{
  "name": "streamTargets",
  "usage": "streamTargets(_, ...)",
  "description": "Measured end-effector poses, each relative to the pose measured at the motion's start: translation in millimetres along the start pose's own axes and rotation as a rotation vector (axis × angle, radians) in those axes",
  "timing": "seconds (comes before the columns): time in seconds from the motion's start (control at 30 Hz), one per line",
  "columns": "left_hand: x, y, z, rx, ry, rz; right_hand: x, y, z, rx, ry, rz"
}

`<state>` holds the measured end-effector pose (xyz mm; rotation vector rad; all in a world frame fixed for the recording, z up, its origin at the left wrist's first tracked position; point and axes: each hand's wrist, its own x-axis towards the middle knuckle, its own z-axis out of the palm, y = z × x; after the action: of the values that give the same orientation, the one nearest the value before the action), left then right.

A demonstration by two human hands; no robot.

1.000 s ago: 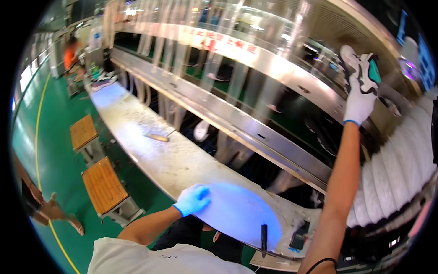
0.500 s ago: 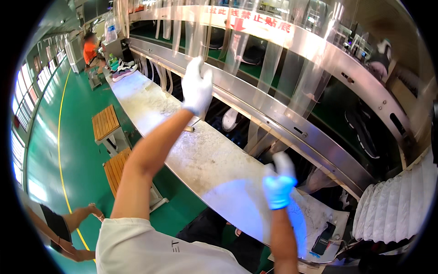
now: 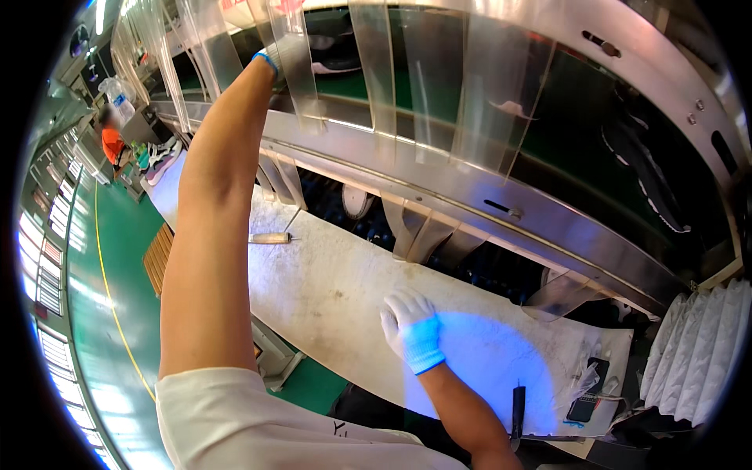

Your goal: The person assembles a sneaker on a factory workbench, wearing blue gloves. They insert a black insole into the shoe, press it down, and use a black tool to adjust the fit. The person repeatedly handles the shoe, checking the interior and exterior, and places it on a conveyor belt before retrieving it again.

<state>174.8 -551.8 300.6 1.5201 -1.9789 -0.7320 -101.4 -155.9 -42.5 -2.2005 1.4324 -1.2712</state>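
Note:
My left hand [image 3: 287, 56], in a white knit glove with a blue cuff edge, reaches up among the clear plastic strips [image 3: 372, 70] of the conveyor opening. Its fingers are hidden behind a strip, so I cannot see whether they hold anything. Just right of it, a dark shoe with a pale sole [image 3: 335, 56] sits on the green belt. My right hand [image 3: 409, 319], gloved alike, rests on the white worktable [image 3: 337, 290] with its fingers apart and nothing in them. Blue light falls across its cuff and the tabletop.
A wooden-handled tool [image 3: 270, 238] lies on the table, and a slim black tool [image 3: 518, 411] is at its near edge. A phone [image 3: 587, 392] lies at right. Another dark shoe [image 3: 646, 168] is inside the machine; a white-toed shoe [image 3: 358, 201] shows below. A person [image 3: 113, 142] sits far left.
My left hand has gone from above the table's far edge into the plastic strips. My right hand has come down onto the tabletop. The view has shifted toward the conveyor.

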Motion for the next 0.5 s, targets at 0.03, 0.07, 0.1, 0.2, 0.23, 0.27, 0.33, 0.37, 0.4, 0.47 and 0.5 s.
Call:
streamTargets(0.03, 2.9, -9.3, 9.3, -0.398, 0.109, 0.052, 0.5, 2.1, -0.4, 0.002, -0.012, 0.004)
streamTargets(0.07, 1.9, -19.4, 8.3, -0.534, 0.193, 0.101, 0.7, 4.0, 0.5, 0.008, -0.027, 0.005)
streamTargets(0.1, -11.2, -15.4, 10.4, -0.558, 0.27, 0.18, -0.5, 5.4, -1.8, 0.007, -0.038, 0.019)
streamTargets(0.2, -102.6, -2.4, 28.0, -0.467, 0.501, 0.412, -2.5, 9.2, 1.2, 0.015, 0.038, 0.0)
streamTargets(0.23, -144.2, 1.0, 44.9, -0.394, 0.557, 0.474, -4.2, 4.4, -1.2, -0.014, 0.023, 0.014)
streamTargets(0.27, -178.9, -5.6, 82.4, -0.273, 0.646, 0.484, 1.2, 3.0, -4.1, -0.034, 0.003, 0.046)
streamTargets(0.33, -231.3, -44.1, 139.0, 0.061, 0.563, 0.604, 3.8, 1.8, -0.7, -0.05, -0.018, 0.062)
streamTargets(0.37, -240.1, -75.6, 161.8, 0.25, 0.375, 0.707, 5.4, 2.5, 0.2, -0.059, -0.017, 0.058)
streamTargets(0.4, -236.2, -105.1, 186.7, 0.178, 0.261, 0.455, 4.3, 0.2, 1.6, -0.067, -0.018, 0.046)
streamTargets(0.47, -201.0, -178.9, 225.7, 0.107, 0.264, 0.053, 2.9, -0.7, 3.7, -0.06, -0.011, 0.033)
streamTargets(0.5, -171.2, -222.6, 231.4, 0.106, 0.374, -0.101, 2.8, -0.1, 4.1, -0.062, -0.006, 0.019)
